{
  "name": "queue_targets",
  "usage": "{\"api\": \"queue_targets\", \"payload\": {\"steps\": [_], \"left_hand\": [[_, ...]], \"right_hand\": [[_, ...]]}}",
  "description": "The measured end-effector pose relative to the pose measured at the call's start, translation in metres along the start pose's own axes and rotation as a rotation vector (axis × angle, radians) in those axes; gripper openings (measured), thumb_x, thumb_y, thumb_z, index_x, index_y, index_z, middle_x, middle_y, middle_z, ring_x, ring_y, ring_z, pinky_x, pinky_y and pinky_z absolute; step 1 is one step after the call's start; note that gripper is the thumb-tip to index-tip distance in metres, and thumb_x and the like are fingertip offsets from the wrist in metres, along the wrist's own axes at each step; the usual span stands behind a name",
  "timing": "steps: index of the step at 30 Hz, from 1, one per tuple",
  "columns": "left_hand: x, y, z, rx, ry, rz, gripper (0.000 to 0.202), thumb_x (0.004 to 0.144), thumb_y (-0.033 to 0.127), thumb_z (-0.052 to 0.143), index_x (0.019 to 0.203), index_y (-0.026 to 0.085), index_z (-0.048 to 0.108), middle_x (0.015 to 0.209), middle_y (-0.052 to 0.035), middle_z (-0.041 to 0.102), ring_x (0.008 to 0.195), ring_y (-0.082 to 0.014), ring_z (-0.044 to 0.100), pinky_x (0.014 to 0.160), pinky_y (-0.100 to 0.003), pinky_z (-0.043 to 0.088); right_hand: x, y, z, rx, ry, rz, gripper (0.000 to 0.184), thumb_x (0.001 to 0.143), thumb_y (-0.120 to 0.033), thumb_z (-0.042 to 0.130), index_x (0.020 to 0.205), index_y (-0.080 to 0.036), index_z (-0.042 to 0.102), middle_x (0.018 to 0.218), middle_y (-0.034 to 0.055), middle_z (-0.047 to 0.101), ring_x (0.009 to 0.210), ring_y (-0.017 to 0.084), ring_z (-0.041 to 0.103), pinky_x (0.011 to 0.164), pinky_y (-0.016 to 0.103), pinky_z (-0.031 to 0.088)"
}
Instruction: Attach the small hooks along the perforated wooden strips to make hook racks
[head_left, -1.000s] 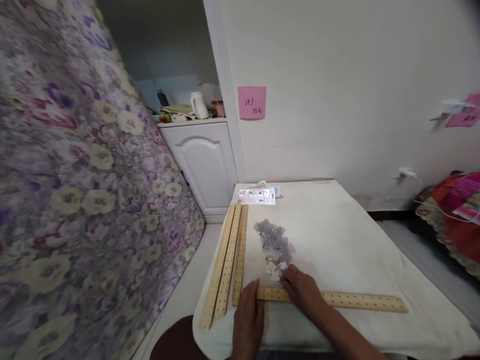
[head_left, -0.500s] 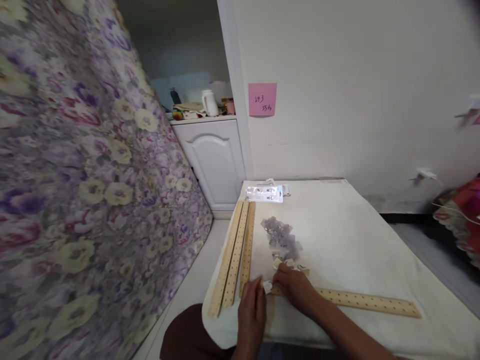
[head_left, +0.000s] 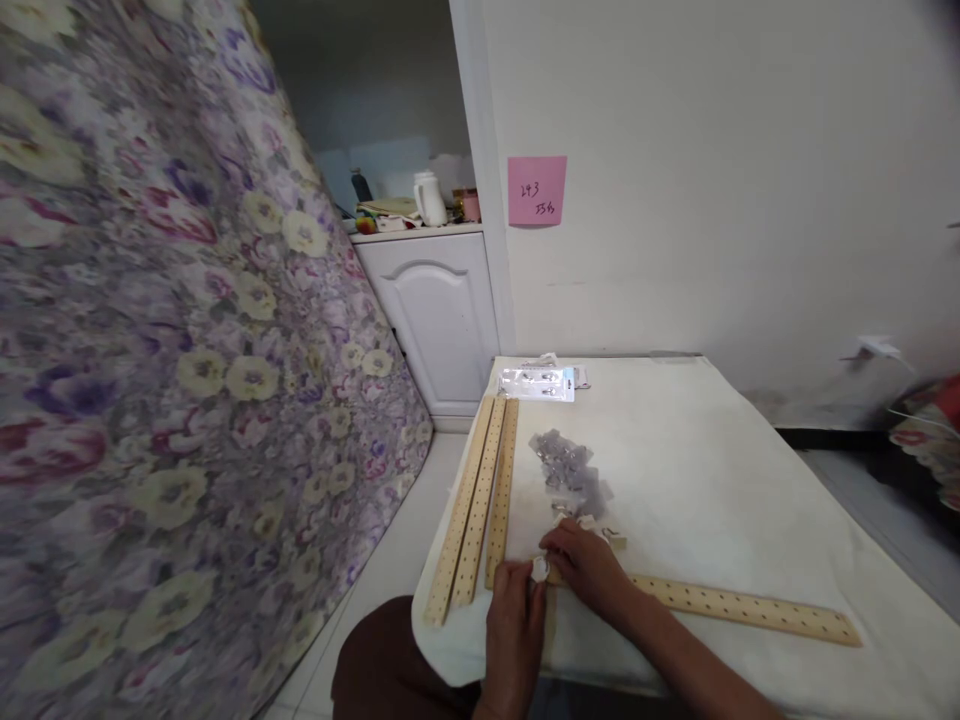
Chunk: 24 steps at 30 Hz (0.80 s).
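Observation:
My left hand (head_left: pixel 514 612) is closed near the table's front edge, pinching a small white piece (head_left: pixel 540 569) with a rounded outline, perhaps a little card. From the right, my right hand (head_left: pixel 585 560) reaches to the same piece with its fingers bunched; whether they grip it or a tiny part on it is hidden. Under my right hand runs a light wooden strip with rows of holes (head_left: pixel 742 606). Just beyond my fingers lie several small cream cards (head_left: pixel 611 537). Farther off is a pile of small clear plastic bags (head_left: pixel 562 465).
Wooden strips with holes (head_left: pixel 480 500) lie lengthwise along the left side of the cloth-covered table (head_left: pixel 690 470). Flat clear packages (head_left: pixel 536 384) rest at the far left corner. A floral curtain (head_left: pixel 187 400) hangs left, and a white cabinet (head_left: pixel 431 320) stands behind.
The view has shifted slightly. The white piece between my hands has turned, showing more of its face, and my right fingers have drawn closer to my left hand.

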<state>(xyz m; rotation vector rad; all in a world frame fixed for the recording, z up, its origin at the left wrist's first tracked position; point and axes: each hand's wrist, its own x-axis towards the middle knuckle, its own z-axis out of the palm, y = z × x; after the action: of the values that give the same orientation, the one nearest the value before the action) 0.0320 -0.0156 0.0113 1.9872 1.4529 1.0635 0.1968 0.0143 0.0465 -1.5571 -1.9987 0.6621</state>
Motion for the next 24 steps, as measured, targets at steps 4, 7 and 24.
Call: {"api": "queue_targets", "payload": {"steps": [4, 7, 24], "left_hand": [[0.000, 0.001, 0.001, 0.011, 0.012, -0.002, 0.023, 0.089, 0.030, 0.047, 0.107, 0.021, 0.058, 0.100, -0.0077, 0.057, 0.097, -0.0213, 0.057, 0.086, -0.037, 0.050], [0.001, 0.003, 0.000, 0.015, 0.014, -0.008, 0.021, 0.089, 0.029, 0.047, 0.105, 0.020, 0.057, 0.099, -0.0075, 0.057, 0.093, -0.0206, 0.058, 0.083, -0.035, 0.050], [0.003, 0.011, -0.011, -0.152, 0.029, -0.110, 0.027, 0.088, 0.036, 0.048, 0.109, 0.020, 0.057, 0.100, -0.0075, 0.061, 0.090, -0.0203, 0.058, 0.080, -0.033, 0.047]], "right_hand": [[0.003, -0.001, 0.007, 0.064, 0.039, 0.051, 0.021, 0.080, -0.013, 0.049, 0.091, -0.021, 0.065, 0.088, 0.0029, 0.063, 0.084, 0.015, 0.059, 0.077, 0.024, 0.042], [0.005, -0.003, 0.008, 0.082, 0.060, 0.063, 0.022, 0.080, -0.012, 0.048, 0.091, -0.021, 0.065, 0.089, 0.0034, 0.063, 0.085, 0.016, 0.059, 0.077, 0.025, 0.042], [-0.013, -0.005, 0.008, 0.265, 0.118, 0.152, 0.009, 0.073, -0.016, 0.055, 0.074, -0.018, 0.064, 0.069, 0.0004, 0.062, 0.068, 0.015, 0.057, 0.064, 0.024, 0.040]]}}
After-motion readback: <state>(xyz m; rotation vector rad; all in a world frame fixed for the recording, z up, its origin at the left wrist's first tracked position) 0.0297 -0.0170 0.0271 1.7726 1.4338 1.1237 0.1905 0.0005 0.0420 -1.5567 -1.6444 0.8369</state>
